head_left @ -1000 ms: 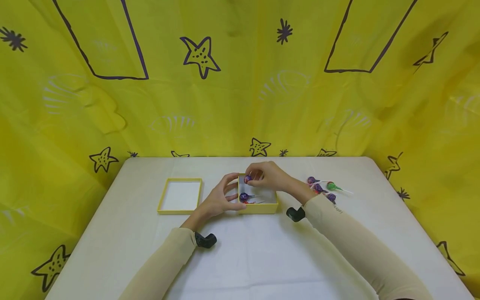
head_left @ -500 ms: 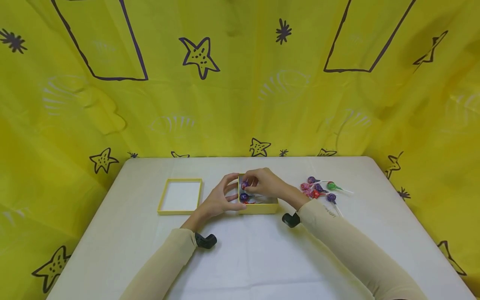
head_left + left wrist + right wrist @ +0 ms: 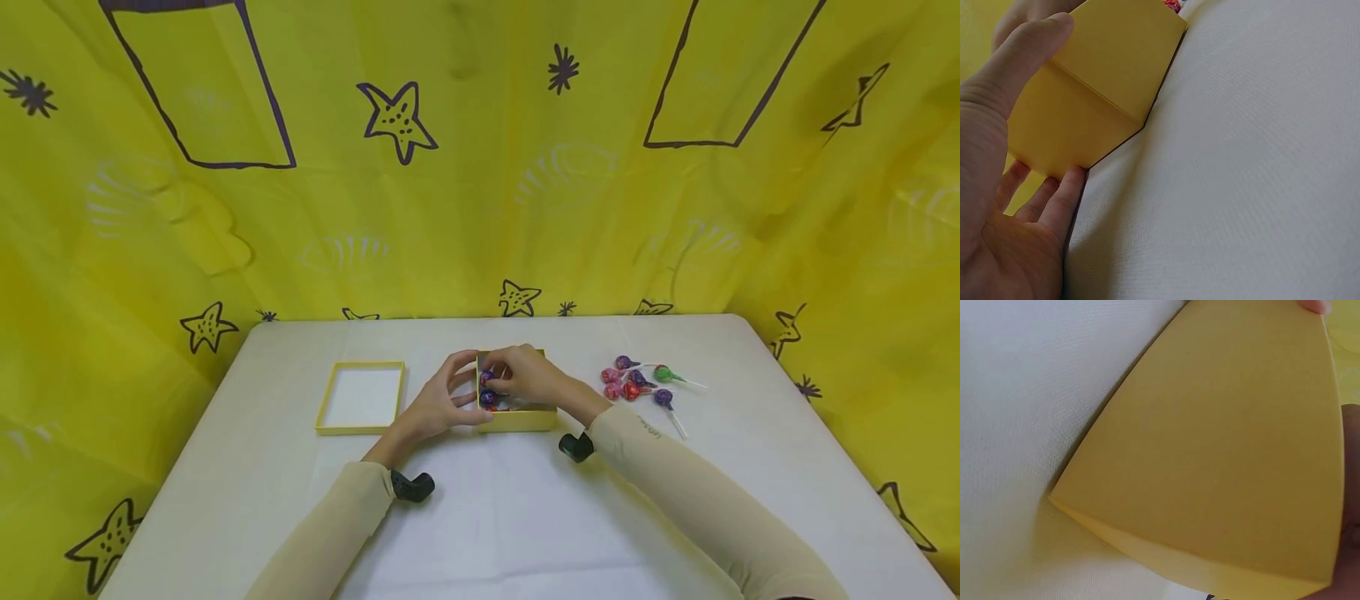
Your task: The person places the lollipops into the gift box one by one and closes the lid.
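My left hand (image 3: 435,406) holds the left side of a small yellow box (image 3: 517,422), thumb at the front corner and fingers along the side wall. In the left wrist view its fingertips (image 3: 1072,178) touch the box's lower edge. Reaching down into the box, my right hand (image 3: 528,377) pinches a purple-wrapped lollipop (image 3: 486,378) near the left wall. Just in front of it lies another purple lollipop (image 3: 489,398), with a bit of red wrapper beside it. The right wrist view is mostly filled by the box's yellow wall (image 3: 1210,444); the right fingers are hidden behind it.
A yellow-rimmed lid (image 3: 360,431) lies inside up to the left of the box. To the right is a loose group of lollipops: a green one (image 3: 663,373), a red one (image 3: 631,390), pink ones (image 3: 611,377) and several purple ones (image 3: 663,398). A yellow patterned curtain (image 3: 465,208) hangs behind the table.
My right hand has moved the purple lollipop toward the front and lower into the box, close to the other purple one. The left hand has stayed on the box.
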The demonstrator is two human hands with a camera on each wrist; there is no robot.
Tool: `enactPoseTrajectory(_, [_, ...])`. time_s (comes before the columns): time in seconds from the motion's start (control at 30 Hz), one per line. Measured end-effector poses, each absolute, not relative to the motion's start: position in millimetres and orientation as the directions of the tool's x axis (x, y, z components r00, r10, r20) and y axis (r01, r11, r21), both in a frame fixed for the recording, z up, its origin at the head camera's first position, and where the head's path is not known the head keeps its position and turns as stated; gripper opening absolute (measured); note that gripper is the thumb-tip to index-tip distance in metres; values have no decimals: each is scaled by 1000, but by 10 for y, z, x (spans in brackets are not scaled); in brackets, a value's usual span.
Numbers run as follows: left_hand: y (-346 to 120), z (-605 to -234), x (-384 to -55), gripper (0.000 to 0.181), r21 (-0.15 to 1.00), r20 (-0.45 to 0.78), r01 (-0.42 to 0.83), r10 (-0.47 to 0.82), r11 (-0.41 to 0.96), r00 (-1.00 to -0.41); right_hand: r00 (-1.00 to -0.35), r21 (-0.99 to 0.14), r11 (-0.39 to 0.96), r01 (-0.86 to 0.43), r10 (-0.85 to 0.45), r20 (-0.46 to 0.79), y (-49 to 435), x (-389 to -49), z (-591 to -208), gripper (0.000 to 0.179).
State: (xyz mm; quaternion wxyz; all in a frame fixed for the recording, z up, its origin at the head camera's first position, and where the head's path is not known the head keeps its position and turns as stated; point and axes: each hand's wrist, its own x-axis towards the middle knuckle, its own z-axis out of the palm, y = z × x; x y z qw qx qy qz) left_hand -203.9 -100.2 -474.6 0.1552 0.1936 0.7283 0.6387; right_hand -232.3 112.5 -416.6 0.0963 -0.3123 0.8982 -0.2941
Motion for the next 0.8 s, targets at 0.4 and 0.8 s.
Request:
enactPoseTrajectory(0.4, [-995, -4730, -2023, 99, 989, 21, 87, 480, 116, -877, -782, -572, 639, -514, -623, 7, 1101, -2345, -4214, 17])
enactPoseTrajectory(0.8, [-995, -4743, -2033, 99, 991, 33, 90, 481, 95, -876, -759, -533, 640, -554, -651, 8, 1089, -2339, -4219, 15])
